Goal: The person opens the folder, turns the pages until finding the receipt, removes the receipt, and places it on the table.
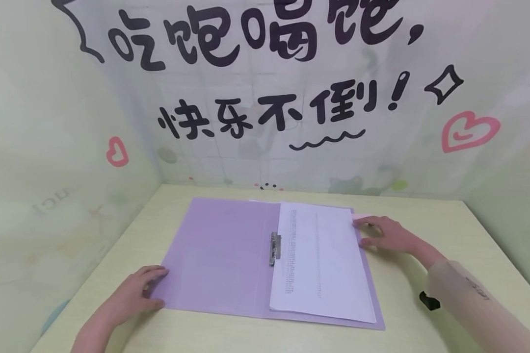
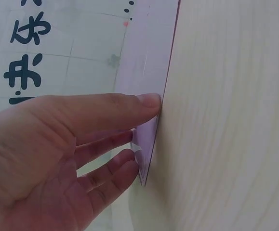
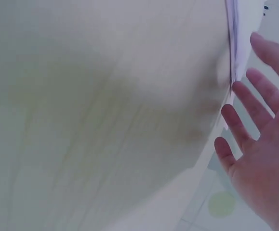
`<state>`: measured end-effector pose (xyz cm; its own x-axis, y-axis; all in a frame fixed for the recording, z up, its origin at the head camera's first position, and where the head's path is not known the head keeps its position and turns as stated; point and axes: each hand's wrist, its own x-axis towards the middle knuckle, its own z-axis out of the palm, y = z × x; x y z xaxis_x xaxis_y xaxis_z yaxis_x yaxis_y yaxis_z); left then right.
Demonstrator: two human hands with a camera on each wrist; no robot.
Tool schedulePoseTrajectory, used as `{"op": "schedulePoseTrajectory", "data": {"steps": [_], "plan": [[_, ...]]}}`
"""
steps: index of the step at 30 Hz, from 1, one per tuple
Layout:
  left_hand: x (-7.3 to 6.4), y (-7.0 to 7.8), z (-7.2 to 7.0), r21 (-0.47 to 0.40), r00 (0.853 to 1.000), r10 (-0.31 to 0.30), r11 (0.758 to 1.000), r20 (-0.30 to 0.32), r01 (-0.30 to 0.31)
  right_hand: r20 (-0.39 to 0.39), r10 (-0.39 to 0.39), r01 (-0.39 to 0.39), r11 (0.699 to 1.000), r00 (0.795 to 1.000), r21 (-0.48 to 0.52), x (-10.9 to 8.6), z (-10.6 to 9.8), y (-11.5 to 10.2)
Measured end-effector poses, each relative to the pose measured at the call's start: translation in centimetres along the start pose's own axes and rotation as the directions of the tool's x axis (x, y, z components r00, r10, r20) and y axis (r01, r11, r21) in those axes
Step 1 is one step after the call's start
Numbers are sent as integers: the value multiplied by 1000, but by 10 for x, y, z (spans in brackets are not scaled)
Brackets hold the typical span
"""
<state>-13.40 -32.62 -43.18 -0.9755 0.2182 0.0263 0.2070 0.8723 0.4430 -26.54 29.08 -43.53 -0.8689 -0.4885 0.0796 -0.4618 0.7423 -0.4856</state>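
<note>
A purple folder lies spread wide on the table. Printed white sheets rest on its right cover, beside a metal clip near the spine. My left hand touches the folder's left edge around the near corner; in the left wrist view its thumb and fingertips meet the purple edge. At the upper right edge of the folder is my right hand, its fingers loosely extended beside the papers. The right wrist view shows those fingers spread apart, holding nothing.
Pale wood-grain table surrounds the folder. A small black object sits by the right sleeve. Behind stands a white hanging with black lettering. A small pinkish strip shows beside the right fingertips.
</note>
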Motion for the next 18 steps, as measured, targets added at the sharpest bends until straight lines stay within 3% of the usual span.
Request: {"op": "schedulePoseTrajectory", "data": {"steps": [8, 18], "plan": [[1, -1, -2, -3, 1000, 11, 1000, -3, -11, -56, 97, -88, 987, 994, 138, 23, -4, -5], [1, -3, -1, -31, 1000, 15, 999, 0, -15, -57, 205, -189, 960, 977, 205, 41, 9, -7]]}}
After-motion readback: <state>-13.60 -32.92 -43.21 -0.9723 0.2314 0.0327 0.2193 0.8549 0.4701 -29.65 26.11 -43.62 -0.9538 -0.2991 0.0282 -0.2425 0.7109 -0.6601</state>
